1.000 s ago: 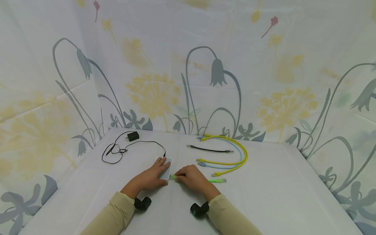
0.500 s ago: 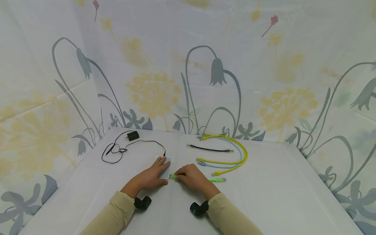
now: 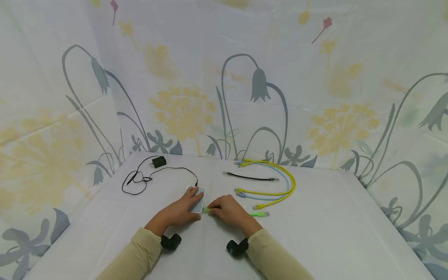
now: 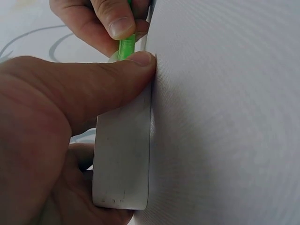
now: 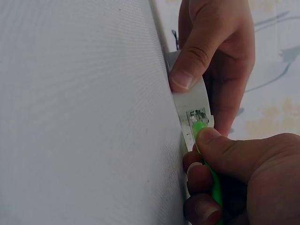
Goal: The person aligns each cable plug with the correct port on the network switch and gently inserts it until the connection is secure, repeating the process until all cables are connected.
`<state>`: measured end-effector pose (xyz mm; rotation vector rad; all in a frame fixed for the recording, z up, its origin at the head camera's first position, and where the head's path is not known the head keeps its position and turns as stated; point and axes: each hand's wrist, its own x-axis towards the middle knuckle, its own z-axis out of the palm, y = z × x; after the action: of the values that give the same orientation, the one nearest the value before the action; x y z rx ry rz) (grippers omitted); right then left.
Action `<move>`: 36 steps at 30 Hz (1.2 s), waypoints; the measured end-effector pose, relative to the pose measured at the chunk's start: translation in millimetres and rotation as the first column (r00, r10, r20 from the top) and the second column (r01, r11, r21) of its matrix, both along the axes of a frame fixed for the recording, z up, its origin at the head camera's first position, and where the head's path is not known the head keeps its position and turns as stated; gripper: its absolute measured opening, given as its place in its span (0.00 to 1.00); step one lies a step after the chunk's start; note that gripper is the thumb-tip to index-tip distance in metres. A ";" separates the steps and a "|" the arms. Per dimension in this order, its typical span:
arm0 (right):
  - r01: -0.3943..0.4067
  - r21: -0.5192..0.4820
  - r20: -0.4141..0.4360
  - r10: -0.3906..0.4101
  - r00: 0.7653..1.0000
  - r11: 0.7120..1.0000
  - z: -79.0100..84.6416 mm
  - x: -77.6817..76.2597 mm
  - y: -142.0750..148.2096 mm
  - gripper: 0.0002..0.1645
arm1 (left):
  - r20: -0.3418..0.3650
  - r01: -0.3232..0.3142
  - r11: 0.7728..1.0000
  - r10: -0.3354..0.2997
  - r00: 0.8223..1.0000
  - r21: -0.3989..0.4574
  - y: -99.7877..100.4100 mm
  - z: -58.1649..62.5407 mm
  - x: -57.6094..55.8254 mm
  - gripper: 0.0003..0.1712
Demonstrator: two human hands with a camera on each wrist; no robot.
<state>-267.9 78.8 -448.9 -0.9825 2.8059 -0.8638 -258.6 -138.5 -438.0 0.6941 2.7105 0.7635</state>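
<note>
A small flat white box [image 3: 199, 202] with a grey top lies on the table in the head view. My left hand [image 3: 179, 210] grips it, thumb [image 4: 112, 77] along the near side and the other fingers on top and across the far side. My right hand [image 3: 229, 213] pinches a green Ethernet cable [image 5: 200, 129] just behind its clear plug. In the right wrist view, that plug meets a port [image 5: 191, 115] in the box's end; how deep it sits I cannot tell. The cable's other end [image 3: 260, 214] shows beyond my right wrist, its middle hidden under the hand.
A thin black cord [image 3: 175, 168] runs from the box's far end to a black power adapter [image 3: 159, 161]. Right of the box lie a short black cable [image 3: 250, 178], yellow cables [image 3: 293, 182] and a light blue cable [image 3: 262, 198]. A patterned sheet [image 3: 224, 77] hangs behind.
</note>
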 end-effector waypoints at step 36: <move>0.052 0.053 0.159 -0.060 0.986 0.997 11.7 2.7 8.6 0.12 | -0.014 -0.009 1.000 0.009 1.000 0.009 0.6 0.1 2.1 0.43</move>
<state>-265.1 87.4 -437.2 -0.7932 2.7162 -0.8356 -256.6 -137.9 -437.8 0.6926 2.7260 0.7767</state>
